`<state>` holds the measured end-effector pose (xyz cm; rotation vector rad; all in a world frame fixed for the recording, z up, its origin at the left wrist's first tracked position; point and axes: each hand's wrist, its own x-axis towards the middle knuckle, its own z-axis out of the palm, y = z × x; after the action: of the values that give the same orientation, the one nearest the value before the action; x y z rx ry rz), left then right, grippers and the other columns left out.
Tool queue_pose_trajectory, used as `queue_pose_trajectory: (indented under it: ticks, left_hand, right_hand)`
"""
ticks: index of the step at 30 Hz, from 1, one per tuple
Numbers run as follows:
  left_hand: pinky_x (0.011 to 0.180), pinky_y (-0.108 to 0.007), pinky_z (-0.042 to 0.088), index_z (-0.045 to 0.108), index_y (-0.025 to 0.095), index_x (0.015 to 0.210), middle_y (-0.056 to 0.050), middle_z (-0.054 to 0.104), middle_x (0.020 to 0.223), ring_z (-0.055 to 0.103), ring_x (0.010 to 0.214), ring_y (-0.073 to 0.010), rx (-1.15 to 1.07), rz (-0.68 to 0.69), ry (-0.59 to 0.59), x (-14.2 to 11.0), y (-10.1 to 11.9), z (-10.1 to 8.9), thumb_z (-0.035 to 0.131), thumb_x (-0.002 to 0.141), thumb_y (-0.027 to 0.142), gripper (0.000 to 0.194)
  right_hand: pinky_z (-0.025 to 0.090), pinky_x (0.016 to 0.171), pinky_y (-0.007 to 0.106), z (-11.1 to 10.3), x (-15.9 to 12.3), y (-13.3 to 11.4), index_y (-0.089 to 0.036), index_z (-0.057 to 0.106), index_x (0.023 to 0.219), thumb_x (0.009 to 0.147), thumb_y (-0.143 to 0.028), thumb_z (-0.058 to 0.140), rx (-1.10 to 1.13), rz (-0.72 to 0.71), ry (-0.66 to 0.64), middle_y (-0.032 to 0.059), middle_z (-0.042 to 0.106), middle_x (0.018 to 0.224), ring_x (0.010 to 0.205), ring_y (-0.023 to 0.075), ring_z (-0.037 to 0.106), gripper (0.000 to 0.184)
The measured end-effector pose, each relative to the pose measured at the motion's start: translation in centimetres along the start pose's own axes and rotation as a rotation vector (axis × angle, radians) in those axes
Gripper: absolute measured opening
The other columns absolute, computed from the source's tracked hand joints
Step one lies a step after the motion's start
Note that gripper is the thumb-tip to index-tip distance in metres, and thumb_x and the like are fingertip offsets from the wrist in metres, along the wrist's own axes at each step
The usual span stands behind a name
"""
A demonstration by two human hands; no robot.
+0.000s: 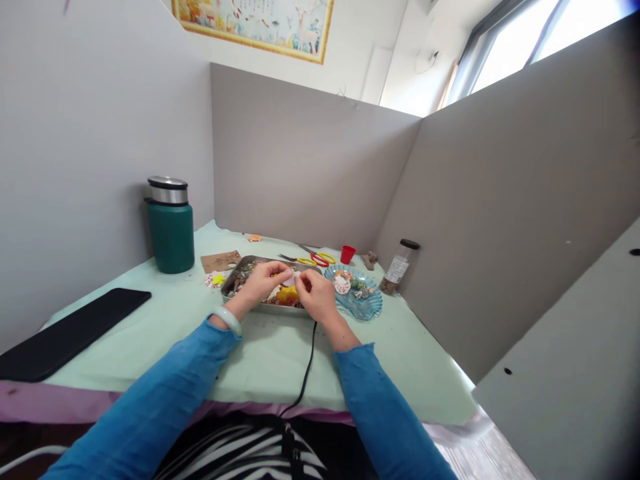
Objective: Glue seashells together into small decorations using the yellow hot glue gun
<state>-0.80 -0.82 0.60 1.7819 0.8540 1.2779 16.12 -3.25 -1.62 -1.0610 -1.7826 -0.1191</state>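
Both hands meet over a metal tray (pixel 235 297) that holds shells and other small pieces. My left hand (pixel 263 281) is closed, its thumb and fingers pinching a small white piece (pixel 291 278) too small to name. Opposite it, my right hand (pixel 316 293) is closed in a pinch on the same white piece. Below the fingers, a yellow piece (pixel 287 295) lies in the tray. Just right of my right hand is a blue shell-shaped glass plate (pixel 369 309) with shells and a white speckled disc (pixel 342 285).
Scissors with yellow handles (pixel 306 261) and a red-and-yellow pair (pixel 320 258) lie behind the tray, near a red cup (pixel 347 254). A clear jar (pixel 399 268) stands right, a green flask (pixel 171 230) left, beside a black mat (pixel 75 333). Grey partitions (pixel 310 160) enclose the table.
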Motion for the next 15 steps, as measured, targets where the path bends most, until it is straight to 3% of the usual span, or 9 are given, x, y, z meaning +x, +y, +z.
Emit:
queue_pose_trajectory:
  ticks: [7,15]
  left_hand:
    - [0.071,-0.031,0.053,0.072,0.013,0.085,-0.007,0.071,0.083,0.064,0.074,-0.0183,-0.104,-0.081,-0.036,-0.04,0.27,0.37,0.081,0.062,0.053,0.046]
    - [0.069,-0.030,0.054,0.069,0.014,0.082,-0.005,0.068,0.083,0.063,0.074,-0.0172,-0.100,-0.044,-0.023,-0.05,0.03,0.34,0.076,0.067,0.053,0.042]
  right_hand:
    - [0.033,0.059,0.026,0.02,0.03,0.14,-0.021,0.053,0.069,0.089,-0.029,0.051,-0.008,0.053,0.012,-0.0011,0.055,0.064,0.058,0.0135,0.048,0.022]
    - [0.033,0.059,0.026,-0.12,0.03,-0.01,-0.021,0.054,0.069,0.089,-0.028,0.051,-0.024,0.032,0.012,-0.0007,0.056,0.065,0.058,0.0138,0.048,0.021]
